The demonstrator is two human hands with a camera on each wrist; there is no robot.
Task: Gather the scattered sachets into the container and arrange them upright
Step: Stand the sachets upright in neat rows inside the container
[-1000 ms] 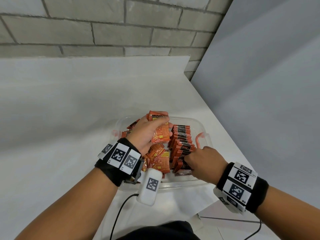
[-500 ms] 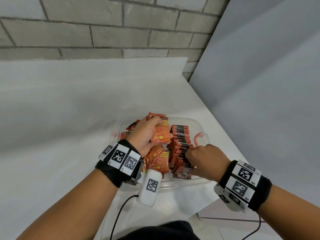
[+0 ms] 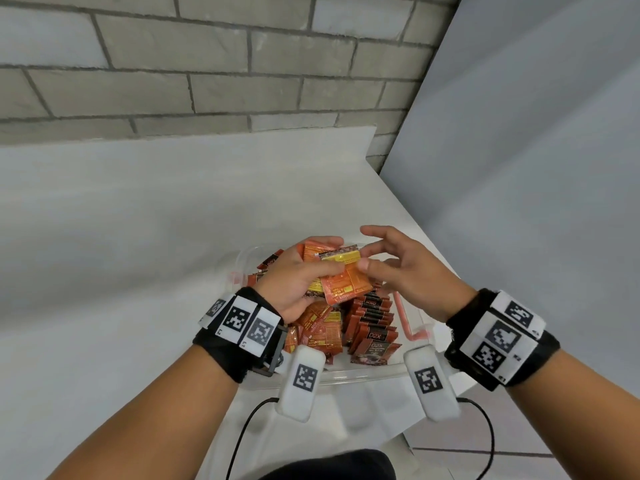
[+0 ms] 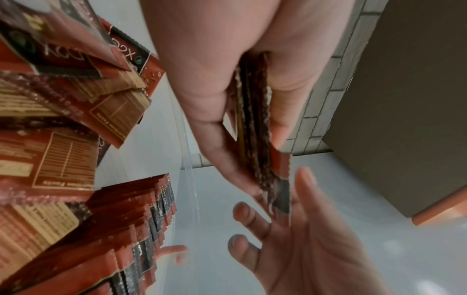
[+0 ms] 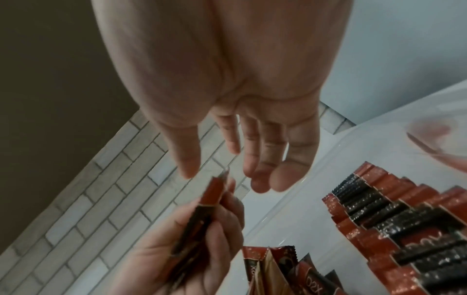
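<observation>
Above clear container [image 3: 363, 374]: my left hand [image 3: 294, 277] clamps sachet stack [image 3: 341, 271]; right hand [image 3: 412, 268] spread, fingertips just beside. Loose handover could fan stack, topple upright row [image 3: 372, 315].

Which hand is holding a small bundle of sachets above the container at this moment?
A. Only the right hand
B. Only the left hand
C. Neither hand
B: the left hand grips the bundle of sachets above the container, while the right hand is beside it with fingers spread, gripping nothing.
</observation>
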